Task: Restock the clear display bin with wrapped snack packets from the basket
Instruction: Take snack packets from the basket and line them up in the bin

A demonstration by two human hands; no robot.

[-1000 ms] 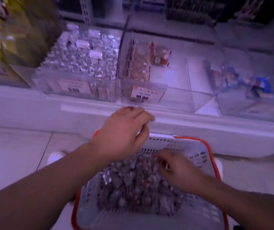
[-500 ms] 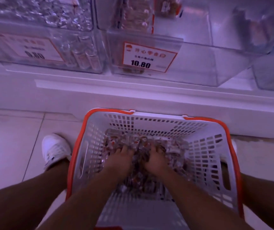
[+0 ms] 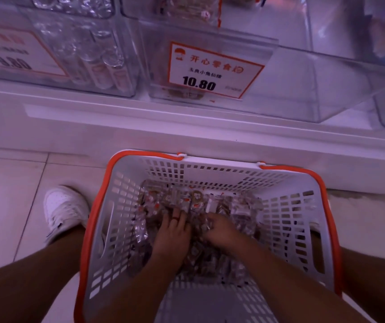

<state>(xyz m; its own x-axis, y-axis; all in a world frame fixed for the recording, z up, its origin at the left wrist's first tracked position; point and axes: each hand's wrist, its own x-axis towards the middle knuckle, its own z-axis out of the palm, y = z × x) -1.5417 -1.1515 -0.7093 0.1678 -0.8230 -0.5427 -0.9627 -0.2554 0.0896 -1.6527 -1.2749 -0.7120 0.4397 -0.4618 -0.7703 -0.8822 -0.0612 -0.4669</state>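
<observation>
Ahead of the hands and higher, the clear bin [image 3: 245,73] sits on the shelf [image 3: 187,127] with a 10.80 tag [image 3: 212,70] on its front, a few packets inside at its left. Around both hands stands the basket [image 3: 117,201] on the floor. The left hand [image 3: 171,231] and right hand [image 3: 220,231] lie side by side, dug into the packets [image 3: 187,199]; fingers are buried, so whether they grasp any cannot be told.

A white shoe [image 3: 64,209] on tiled floor [image 3: 5,183]; neighbouring bin [image 3: 82,54] holds clear-wrapped items.
</observation>
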